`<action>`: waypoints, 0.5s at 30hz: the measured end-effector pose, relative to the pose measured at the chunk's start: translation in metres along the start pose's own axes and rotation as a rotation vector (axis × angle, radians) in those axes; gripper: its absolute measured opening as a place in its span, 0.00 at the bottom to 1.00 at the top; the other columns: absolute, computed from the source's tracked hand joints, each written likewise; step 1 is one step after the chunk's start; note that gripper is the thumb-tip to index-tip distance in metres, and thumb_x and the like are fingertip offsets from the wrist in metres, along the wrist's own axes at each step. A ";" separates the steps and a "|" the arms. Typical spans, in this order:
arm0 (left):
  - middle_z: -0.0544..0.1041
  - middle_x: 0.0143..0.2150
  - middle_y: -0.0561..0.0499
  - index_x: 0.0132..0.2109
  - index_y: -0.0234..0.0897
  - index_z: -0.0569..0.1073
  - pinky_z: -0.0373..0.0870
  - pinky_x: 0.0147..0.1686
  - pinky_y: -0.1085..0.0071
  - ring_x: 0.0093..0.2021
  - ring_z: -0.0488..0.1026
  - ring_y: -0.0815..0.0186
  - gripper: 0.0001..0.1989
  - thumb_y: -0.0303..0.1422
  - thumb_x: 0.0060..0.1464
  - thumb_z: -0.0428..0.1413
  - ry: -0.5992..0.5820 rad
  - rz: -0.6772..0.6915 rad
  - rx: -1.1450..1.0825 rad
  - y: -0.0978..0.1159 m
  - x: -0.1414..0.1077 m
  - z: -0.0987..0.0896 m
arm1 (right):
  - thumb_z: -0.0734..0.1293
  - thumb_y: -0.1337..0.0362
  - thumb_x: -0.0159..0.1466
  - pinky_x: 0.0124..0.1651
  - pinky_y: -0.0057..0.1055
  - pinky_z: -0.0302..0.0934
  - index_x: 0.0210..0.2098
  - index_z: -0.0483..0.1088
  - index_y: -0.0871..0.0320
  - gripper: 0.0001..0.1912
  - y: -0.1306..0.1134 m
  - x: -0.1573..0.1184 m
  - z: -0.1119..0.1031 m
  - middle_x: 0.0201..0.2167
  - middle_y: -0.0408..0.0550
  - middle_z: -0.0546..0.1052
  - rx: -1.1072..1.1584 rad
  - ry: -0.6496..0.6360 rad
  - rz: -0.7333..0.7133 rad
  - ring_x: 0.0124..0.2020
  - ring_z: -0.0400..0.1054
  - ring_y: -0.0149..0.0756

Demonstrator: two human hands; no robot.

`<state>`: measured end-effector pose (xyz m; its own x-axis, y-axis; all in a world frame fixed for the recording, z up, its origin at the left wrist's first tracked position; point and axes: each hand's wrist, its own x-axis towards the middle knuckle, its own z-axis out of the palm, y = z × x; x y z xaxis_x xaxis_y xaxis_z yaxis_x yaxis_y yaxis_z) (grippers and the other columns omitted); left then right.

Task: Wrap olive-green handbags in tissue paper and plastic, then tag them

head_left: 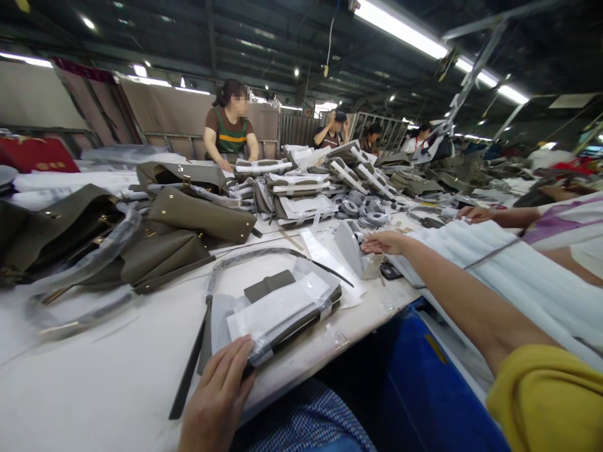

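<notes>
My left hand (217, 392) sits on the near left corner of a flat bundle of white sheet over dark olive-grey material, bound with clear plastic (282, 307). Fingers together, slightly bent, on top; thumb low at the side; can't tell if they clamp it or just press. Bundle lies on the white worktable (117, 364), near its front edge.

My right arm is stretched out, right hand (384, 243) at a pale grey, wedge-shaped object, possibly a tape dispenser (347, 248). Fingers nearly straight, close together; can't tell if the tips pinch anything.

Risks: bundle could slide off the front edge if my left hand pushes or drags it, perhaps toward the open blue bin (405, 370) below. If the left hand lifts early, the white layer could shift or spring up. The plastic-wrapped looped handle (245, 254) arches behind the bundle, a loose black strap end (191, 364) beside my left hand; either could snag a sleeve or get caught underneath. A hard tug by the right hand could topple the grey object or drag the glossy white sheet (325, 257) beside it.
</notes>
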<state>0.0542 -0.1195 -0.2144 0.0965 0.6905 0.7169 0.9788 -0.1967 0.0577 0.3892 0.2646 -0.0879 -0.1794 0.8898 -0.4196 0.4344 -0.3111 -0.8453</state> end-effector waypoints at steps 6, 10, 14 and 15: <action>0.77 0.56 0.45 0.62 0.33 0.67 0.69 0.57 0.64 0.55 0.73 0.59 0.20 0.30 0.64 0.52 -0.027 0.019 -0.005 -0.004 -0.002 0.002 | 0.64 0.64 0.69 0.36 0.29 0.75 0.33 0.73 0.61 0.10 -0.008 -0.030 -0.013 0.30 0.53 0.81 0.159 0.063 -0.043 0.30 0.76 0.33; 0.77 0.55 0.45 0.60 0.33 0.68 0.68 0.57 0.64 0.54 0.73 0.59 0.18 0.30 0.64 0.52 -0.009 0.009 -0.032 -0.003 0.000 0.001 | 0.65 0.64 0.68 0.38 0.26 0.75 0.34 0.74 0.60 0.09 -0.001 -0.071 -0.022 0.34 0.54 0.81 0.228 0.113 -0.099 0.32 0.77 0.32; 0.77 0.55 0.45 0.60 0.32 0.68 0.66 0.58 0.65 0.54 0.73 0.59 0.18 0.31 0.65 0.52 -0.011 0.004 -0.038 -0.002 0.002 0.000 | 0.68 0.64 0.65 0.40 0.25 0.75 0.36 0.77 0.60 0.06 0.031 -0.113 -0.015 0.39 0.55 0.81 0.276 0.146 -0.130 0.35 0.77 0.33; 0.77 0.55 0.45 0.60 0.32 0.68 0.66 0.58 0.65 0.54 0.73 0.59 0.18 0.31 0.65 0.52 -0.012 0.003 -0.038 -0.002 0.002 -0.001 | 0.70 0.63 0.64 0.39 0.25 0.75 0.36 0.77 0.60 0.06 0.042 -0.121 -0.010 0.39 0.55 0.81 0.281 0.167 -0.139 0.35 0.77 0.33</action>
<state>0.0522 -0.1180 -0.2125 0.1019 0.6979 0.7089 0.9709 -0.2250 0.0819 0.4379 0.1475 -0.0692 -0.0627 0.9653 -0.2534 0.1523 -0.2417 -0.9583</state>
